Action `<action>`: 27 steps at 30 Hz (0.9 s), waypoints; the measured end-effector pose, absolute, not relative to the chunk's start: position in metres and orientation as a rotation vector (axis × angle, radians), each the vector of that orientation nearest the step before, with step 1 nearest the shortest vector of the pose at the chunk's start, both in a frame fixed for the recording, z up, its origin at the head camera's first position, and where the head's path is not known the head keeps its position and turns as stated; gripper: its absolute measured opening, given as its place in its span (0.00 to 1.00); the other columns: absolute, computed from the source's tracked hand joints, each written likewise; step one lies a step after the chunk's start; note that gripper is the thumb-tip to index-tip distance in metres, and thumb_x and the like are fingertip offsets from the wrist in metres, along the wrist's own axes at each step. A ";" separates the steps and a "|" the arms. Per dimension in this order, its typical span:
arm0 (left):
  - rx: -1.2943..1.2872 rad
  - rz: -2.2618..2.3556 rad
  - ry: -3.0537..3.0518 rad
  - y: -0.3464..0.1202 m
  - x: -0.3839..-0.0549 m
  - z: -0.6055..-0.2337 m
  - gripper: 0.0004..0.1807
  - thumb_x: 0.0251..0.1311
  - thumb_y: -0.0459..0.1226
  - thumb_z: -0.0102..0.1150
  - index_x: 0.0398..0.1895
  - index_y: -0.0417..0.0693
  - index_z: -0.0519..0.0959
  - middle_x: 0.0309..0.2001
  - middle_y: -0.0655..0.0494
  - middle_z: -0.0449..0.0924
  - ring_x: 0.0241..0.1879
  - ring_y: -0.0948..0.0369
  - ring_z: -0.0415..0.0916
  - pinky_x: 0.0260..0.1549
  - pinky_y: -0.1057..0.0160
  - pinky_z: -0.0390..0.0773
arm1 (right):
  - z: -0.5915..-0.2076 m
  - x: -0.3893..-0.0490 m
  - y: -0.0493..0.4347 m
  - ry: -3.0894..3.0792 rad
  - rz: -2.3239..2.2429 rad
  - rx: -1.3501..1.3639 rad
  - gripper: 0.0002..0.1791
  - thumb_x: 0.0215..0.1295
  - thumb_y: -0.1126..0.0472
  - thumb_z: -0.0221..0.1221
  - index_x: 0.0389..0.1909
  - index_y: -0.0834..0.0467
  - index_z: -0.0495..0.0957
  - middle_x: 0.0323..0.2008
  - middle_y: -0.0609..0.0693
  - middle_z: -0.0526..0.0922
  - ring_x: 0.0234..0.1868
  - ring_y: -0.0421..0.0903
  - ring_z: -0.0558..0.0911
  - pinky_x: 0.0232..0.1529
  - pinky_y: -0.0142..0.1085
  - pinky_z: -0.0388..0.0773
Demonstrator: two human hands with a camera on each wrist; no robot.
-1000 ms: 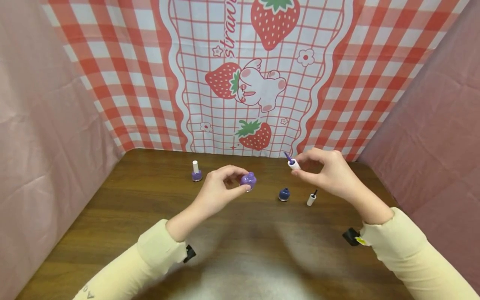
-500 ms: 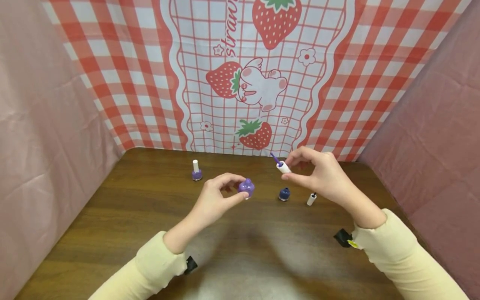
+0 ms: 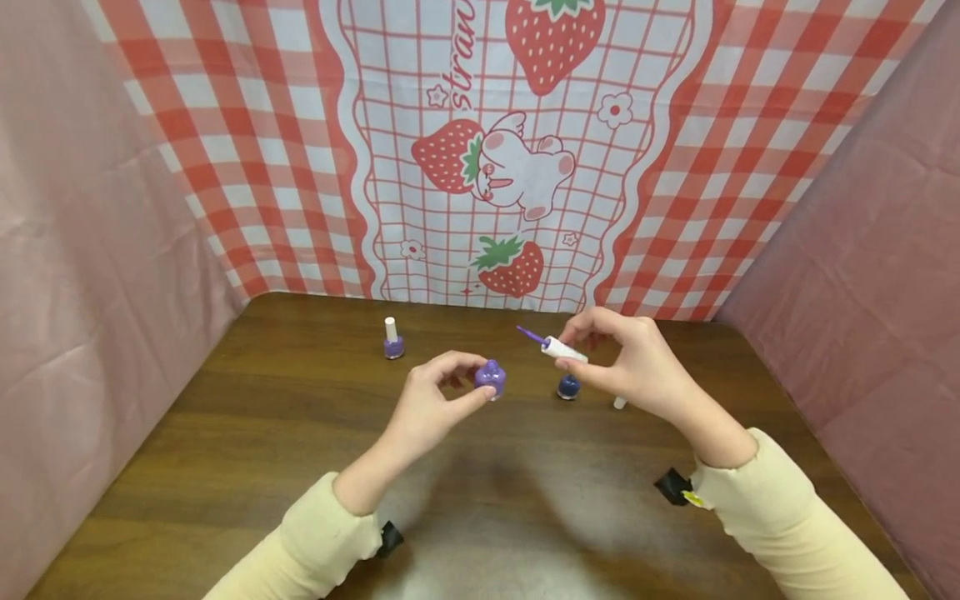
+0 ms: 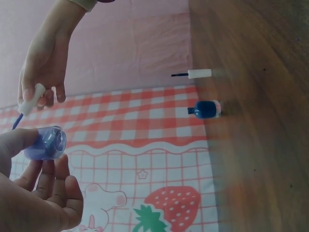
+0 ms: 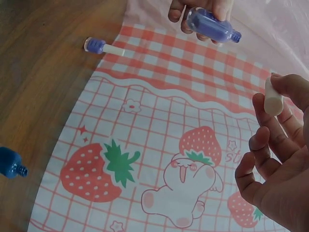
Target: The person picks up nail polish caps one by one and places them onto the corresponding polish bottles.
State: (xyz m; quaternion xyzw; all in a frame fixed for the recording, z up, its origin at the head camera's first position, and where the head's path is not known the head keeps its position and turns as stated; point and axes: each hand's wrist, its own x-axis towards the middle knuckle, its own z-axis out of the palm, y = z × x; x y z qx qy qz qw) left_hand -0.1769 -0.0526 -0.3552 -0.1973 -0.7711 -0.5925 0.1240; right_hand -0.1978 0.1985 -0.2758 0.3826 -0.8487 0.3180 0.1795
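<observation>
Two pinches: left grip (image 3: 424, 402) holds a glossy purple bottle (image 3: 489, 378), right grip (image 3: 642, 363) a white-capped brush (image 3: 552, 345).

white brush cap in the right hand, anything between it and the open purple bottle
Nothing visible stands between the white brush cap in the right hand and the purple bottle in the left hand. The blue bottle sits on the table, outside that gap.

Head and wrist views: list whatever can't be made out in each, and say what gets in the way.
- Head: the brush of the loose white cap, hidden by the right hand; the rest of the printed word, cut off at the top edge.
- Left wrist: the neck of the held purple bottle, hidden by the left hand.
- Right wrist: the base of the blue bottle, cut off at the left edge.
</observation>
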 end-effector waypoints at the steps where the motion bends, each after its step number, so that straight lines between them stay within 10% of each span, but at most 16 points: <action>1: -0.577 -1.732 -2.243 -0.052 -0.177 -0.356 0.15 0.49 0.35 0.70 0.42 0.45 0.81 0.37 0.52 0.84 0.33 0.60 0.77 0.36 0.60 0.78 | -0.276 -0.198 0.198 -2.397 0.901 1.087 0.16 0.48 0.64 0.72 0.36 0.51 0.77 0.31 0.38 0.80 0.32 0.34 0.74 0.32 0.27 0.72; 27: -0.610 -1.717 -2.203 -0.048 -0.177 -0.365 0.13 0.48 0.33 0.71 0.39 0.49 0.83 0.38 0.58 0.82 0.33 0.62 0.73 0.36 0.57 0.77 | -0.283 -0.197 0.198 -2.330 0.888 1.248 0.17 0.44 0.68 0.72 0.35 0.51 0.79 0.33 0.39 0.81 0.33 0.32 0.76 0.35 0.25 0.74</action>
